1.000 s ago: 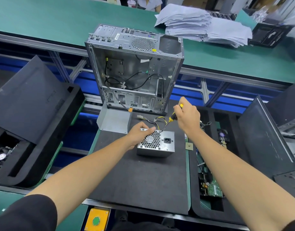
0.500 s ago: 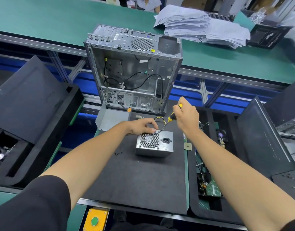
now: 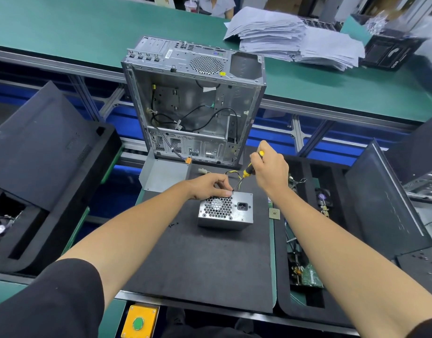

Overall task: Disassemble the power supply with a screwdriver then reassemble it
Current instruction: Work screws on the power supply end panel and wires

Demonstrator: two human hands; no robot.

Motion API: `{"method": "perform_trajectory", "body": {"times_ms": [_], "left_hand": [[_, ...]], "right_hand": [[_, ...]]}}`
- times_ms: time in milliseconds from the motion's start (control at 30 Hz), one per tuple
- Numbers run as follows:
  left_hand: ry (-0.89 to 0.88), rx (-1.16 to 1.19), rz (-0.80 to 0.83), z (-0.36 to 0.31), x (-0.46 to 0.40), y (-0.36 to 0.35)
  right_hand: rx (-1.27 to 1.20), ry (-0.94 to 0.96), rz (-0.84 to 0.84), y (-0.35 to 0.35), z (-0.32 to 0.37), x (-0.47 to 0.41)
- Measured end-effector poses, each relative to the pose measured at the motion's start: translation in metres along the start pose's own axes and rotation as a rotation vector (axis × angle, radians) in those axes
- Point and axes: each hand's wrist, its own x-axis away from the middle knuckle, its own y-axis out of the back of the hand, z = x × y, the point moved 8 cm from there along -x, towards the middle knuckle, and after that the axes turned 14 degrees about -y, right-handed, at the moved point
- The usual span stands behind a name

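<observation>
A silver power supply (image 3: pixel 226 212) with a honeycomb fan grille and a black socket lies on the black foam mat (image 3: pixel 202 264). My left hand (image 3: pixel 210 187) sits at its far top edge, fingertips pinched together at the screw spot by the screwdriver's tip; what they pinch is too small to see. My right hand (image 3: pixel 271 172) grips a yellow-and-black screwdriver (image 3: pixel 249 169), its shaft slanting down to that same top edge. Yellow and black cables (image 3: pixel 232 175) trail behind the unit.
An open computer case (image 3: pixel 195 103) stands upright behind the mat, a grey metal panel (image 3: pixel 163 175) at its foot. Small black screws (image 3: pixel 173 224) lie left of the unit, a small chip (image 3: pixel 274 213) to its right. Black foam trays flank both sides; paper stacks (image 3: pixel 293 40) behind.
My left hand has slid from resting flat on the unit's top to pinching at its far edge beside the screwdriver tip. The right hand and screwdriver stayed nearly in place.
</observation>
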Motion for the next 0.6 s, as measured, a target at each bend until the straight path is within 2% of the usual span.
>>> {"method": "perform_trajectory", "body": {"times_ms": [400, 600], "left_hand": [[-0.034, 0.034, -0.108, 0.002, 0.005, 0.0], [-0.045, 0.068, -0.149, 0.002, 0.006, 0.0]], "right_hand": [[-0.046, -0.057, -0.007, 0.001, -0.006, -0.005], [-0.002, 0.09, 0.057, -0.003, 0.011, -0.001]]}}
